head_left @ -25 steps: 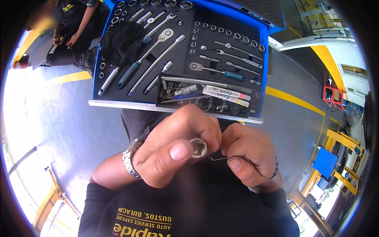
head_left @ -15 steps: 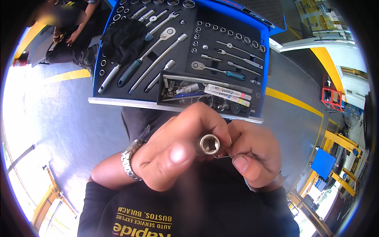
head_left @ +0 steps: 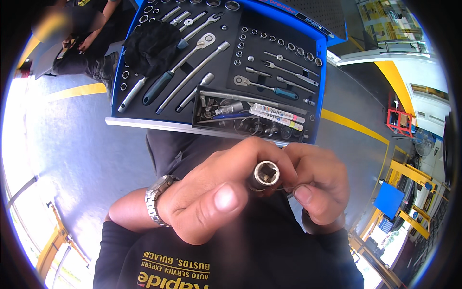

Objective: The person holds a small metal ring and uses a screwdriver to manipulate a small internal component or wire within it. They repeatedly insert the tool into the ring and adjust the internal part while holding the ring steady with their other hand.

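A cylindrical metal socket (head_left: 266,174) points its hollow end up at me, with an angular opening inside a bright rim. My left hand (head_left: 211,190), a metal-banded watch (head_left: 156,200) on its wrist, is closed around the socket's side, with the thumb raised free of it. My right hand (head_left: 320,180) is closed in a pinch right beside the socket. A thin, wire-like piece (head_left: 285,189) shows between its thumb and the socket; its full shape is hidden by the fingers.
Beyond my hands is an open blue tool drawer (head_left: 111,120) with dark foam holding sockets, ratchets (head_left: 206,40) and bars. A black cloth (head_left: 151,48) lies on its left. A small black tray (head_left: 196,108) holds paint markers (head_left: 276,113) and loose parts. Another person (head_left: 91,43) is at far left.
Both hands and the socket have shifted slightly right. The socket has tilted a little, showing more of its inside. The left thumb has moved slightly right and down.
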`<move>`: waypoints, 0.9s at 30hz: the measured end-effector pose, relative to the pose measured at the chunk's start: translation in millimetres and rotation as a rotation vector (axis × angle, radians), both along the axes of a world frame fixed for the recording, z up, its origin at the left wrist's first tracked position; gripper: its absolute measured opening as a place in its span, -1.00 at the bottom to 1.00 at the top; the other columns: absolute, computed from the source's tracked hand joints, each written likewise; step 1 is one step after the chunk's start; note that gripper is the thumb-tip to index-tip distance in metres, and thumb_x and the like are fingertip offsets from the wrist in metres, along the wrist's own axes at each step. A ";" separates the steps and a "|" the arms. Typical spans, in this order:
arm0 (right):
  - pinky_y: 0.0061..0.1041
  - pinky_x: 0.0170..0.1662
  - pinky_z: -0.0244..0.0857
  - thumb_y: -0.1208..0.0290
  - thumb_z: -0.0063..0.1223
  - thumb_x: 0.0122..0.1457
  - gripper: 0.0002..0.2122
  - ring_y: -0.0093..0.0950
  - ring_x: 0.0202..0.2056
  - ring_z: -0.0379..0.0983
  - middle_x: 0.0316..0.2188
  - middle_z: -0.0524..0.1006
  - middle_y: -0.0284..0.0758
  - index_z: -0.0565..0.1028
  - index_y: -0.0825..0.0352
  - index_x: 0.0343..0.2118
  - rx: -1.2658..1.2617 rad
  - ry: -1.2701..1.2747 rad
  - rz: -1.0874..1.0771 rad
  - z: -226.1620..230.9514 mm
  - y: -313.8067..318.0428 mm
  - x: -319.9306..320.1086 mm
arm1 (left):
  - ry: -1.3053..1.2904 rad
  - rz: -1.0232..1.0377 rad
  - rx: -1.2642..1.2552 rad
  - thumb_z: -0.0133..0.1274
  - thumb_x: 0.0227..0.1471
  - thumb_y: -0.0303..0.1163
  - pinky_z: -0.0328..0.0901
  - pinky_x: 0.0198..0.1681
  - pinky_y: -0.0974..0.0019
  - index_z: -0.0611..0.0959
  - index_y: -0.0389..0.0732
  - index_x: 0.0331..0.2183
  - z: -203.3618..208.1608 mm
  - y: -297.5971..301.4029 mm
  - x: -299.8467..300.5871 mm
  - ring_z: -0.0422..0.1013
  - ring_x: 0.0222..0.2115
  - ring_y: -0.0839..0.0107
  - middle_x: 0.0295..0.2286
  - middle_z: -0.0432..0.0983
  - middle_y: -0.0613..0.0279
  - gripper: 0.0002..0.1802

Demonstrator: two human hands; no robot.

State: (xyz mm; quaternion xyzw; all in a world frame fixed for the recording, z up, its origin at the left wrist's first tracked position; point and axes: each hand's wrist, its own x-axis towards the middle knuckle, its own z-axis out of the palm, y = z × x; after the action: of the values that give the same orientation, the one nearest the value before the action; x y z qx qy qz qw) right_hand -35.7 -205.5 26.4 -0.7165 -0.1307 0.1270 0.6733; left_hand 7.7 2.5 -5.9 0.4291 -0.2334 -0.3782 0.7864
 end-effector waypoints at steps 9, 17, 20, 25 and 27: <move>-0.43 -0.40 0.26 0.43 -0.01 0.20 -0.83 -0.37 -0.50 0.40 -0.54 0.44 -0.24 0.45 0.42 -0.46 -0.543 -0.004 -0.459 -42.8 -40.1 25.5 | 0.152 0.254 0.045 -0.42 0.30 0.14 0.23 -0.41 0.35 0.34 -0.22 -0.33 -34.4 -5.7 18.8 0.25 -0.55 0.43 -0.50 0.29 0.11 -0.43; -0.25 -0.29 0.36 0.42 0.03 0.21 -0.87 -0.14 -0.37 0.47 -0.42 0.49 -0.21 0.54 0.35 -0.36 -1.051 -0.234 -0.505 -133.1 -80.2 69.9 | 0.428 0.517 0.052 -0.45 0.33 0.09 0.11 -0.67 0.42 0.32 -0.13 -0.43 -77.0 13.9 50.9 0.11 -0.76 0.51 -0.67 0.20 0.25 -0.47; -0.32 -0.28 0.37 0.46 0.05 0.19 -0.89 -0.20 -0.37 0.47 -0.43 0.48 -0.22 0.57 0.37 -0.33 -0.934 -0.273 -0.469 -134.2 -80.0 86.2 | 0.463 0.655 0.112 -0.44 0.32 0.11 0.07 -0.71 0.45 0.31 -0.11 -0.46 -78.9 18.3 58.0 0.09 -0.78 0.53 -0.69 0.17 0.30 -0.46; -0.48 -0.25 0.36 0.54 0.08 0.17 -0.90 -0.39 -0.34 0.49 -0.38 0.51 -0.27 0.59 0.40 -0.29 -0.692 -0.234 -0.454 -104.3 -76.4 61.7 | 0.333 0.775 0.320 -0.25 0.32 -0.09 0.10 -0.70 0.46 0.33 -0.12 -0.45 -99.8 50.1 52.7 0.12 -0.78 0.54 -0.65 0.22 0.30 -0.63; -0.49 -0.19 0.36 0.54 0.07 0.19 -0.89 -0.45 -0.26 0.49 -0.29 0.52 -0.28 0.58 0.41 -0.27 -0.618 -0.188 -0.497 -101.4 -86.5 35.4 | 0.260 0.755 0.386 -0.04 0.25 -0.32 0.15 -0.69 0.49 0.34 -0.14 -0.44 -110.6 60.3 49.6 0.19 -0.74 0.59 -0.60 0.32 0.29 -0.76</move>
State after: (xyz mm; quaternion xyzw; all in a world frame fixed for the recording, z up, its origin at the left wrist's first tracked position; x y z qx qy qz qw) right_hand -0.3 -292.0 -74.9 -0.9035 0.0300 -0.0723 0.4215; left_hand 57.3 62.9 -116.4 0.5723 0.1157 -0.1518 0.7975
